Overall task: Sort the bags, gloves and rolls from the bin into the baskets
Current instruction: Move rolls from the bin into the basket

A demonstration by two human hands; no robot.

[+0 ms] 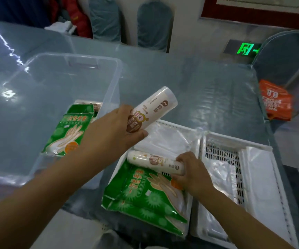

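**Roll in the air, basket right beneath it**

Your left hand [121,130] has its fingers and thumb wrapped round the lower end of a white roll [154,108], and that roll is tilted, its long axis running up and away to the right, free end high over the near basket [179,125]. The drop spot lies just below and to the right of that hand, so the left is the nearer one for the job. Your right hand [191,169] is down in the same basket, fingers curled over the end of a second roll [155,161], which lies nearly flat, pointing left, on top of a green glove pack [145,200]. Clear bags [170,139] sit behind it.

Over in the clear bin [69,60], another glove pack [67,133] waits, with one more roll [94,105] peeking out behind it. The far basket [263,146] on the right holds what look like plastic bags; I can't tell more.
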